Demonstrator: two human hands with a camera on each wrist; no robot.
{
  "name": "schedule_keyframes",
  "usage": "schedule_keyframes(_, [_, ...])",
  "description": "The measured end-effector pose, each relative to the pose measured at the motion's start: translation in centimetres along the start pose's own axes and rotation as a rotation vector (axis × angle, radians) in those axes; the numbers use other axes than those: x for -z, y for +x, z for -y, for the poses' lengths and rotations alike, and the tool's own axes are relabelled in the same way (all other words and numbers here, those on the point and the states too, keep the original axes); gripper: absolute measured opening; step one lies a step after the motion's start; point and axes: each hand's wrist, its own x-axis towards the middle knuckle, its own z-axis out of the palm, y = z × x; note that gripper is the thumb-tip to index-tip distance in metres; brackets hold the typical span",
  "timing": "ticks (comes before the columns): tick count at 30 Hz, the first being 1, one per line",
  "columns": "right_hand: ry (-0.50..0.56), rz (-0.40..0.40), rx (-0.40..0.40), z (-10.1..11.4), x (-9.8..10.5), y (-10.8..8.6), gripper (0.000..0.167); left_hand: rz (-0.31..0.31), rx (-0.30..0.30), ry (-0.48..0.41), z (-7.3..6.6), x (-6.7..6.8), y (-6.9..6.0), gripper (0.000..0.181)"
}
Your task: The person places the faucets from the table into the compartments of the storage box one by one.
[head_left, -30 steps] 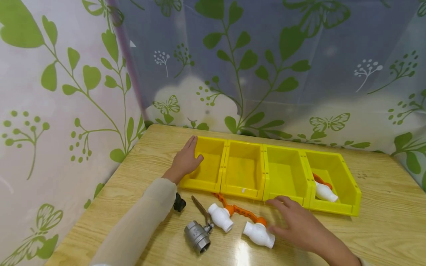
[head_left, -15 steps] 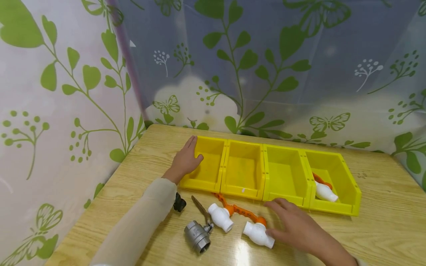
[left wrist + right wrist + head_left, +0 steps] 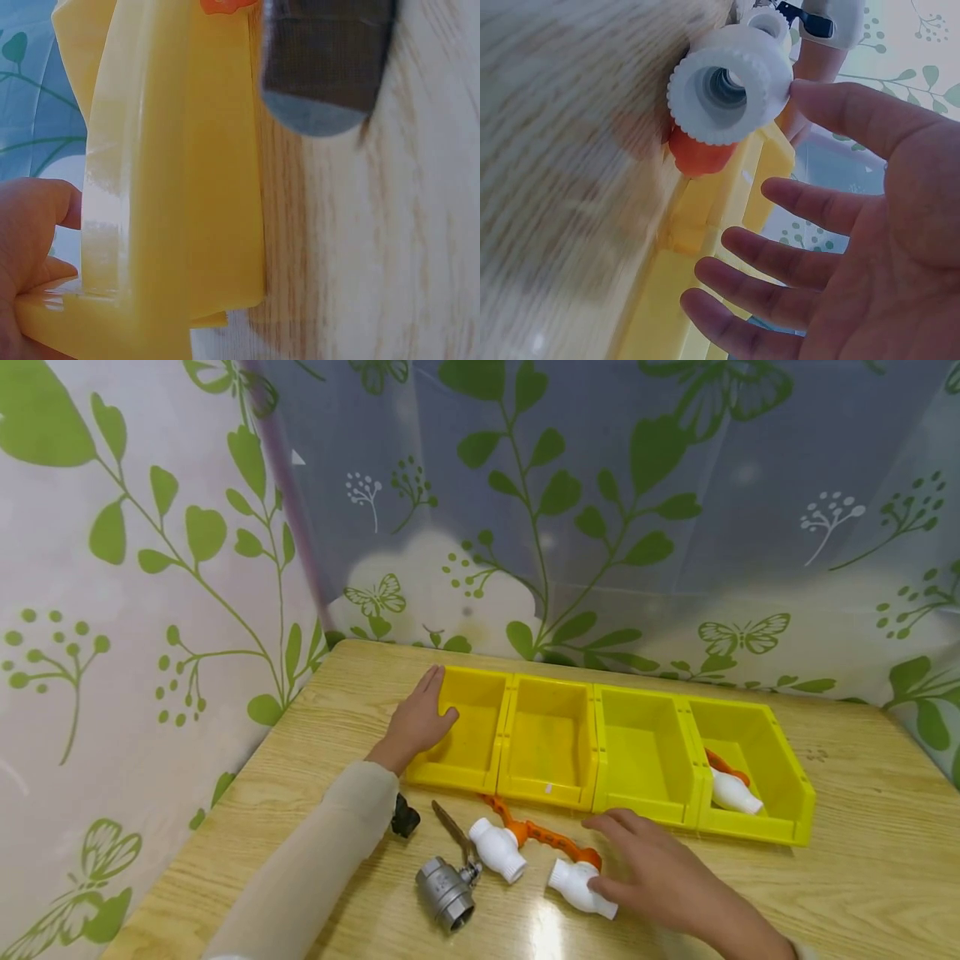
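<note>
White valve (image 3: 576,885) on the wooden surface (image 3: 862,885) in front of yellow bins (image 3: 645,760), just beside a right hand (image 3: 663,872) with fingers (image 3: 780,252) apart, with a left hand (image 3: 420,718) clamped on the wall of the leftmost bin (image 3: 474,735).

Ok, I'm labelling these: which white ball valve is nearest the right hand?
The rightmost white ball valve on the table, beside the right hand; another lies farther left by the metal ball valve; the third is in the rightmost yellow bin.
</note>
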Motion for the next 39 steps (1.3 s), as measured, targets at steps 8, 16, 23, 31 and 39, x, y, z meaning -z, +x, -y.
schedule_keyframes(8, [0.012, 0.042, -0.023, 0.6, -0.2, 0.2, 0.064, 0.001, 0.003, -0.01, -0.1, 0.0, -0.1, 0.074])
schedule_keyframes(16, [0.006, 0.052, -0.023, 1.0, -0.6, 0.3, 0.065, -0.006, -0.001, -0.014, -0.1, 0.1, -0.1, 0.074])
schedule_keyframes(23, [0.004, 0.049, -0.01, 1.1, -1.1, 0.4, 0.062, 0.004, 0.004, -0.027, -0.3, 0.2, -0.2, 0.074])
schedule_keyframes(31, [0.017, 0.074, -0.001, 1.0, -1.5, 0.5, 0.061, -0.002, 0.007, -0.049, -0.2, 0.2, -0.3, 0.074])
schedule_keyframes(39, [-0.018, 0.066, 0.065, 0.8, -1.9, 0.5, 0.053, 0.001, 0.011, -0.044, -0.2, 0.1, -0.2, 0.074])
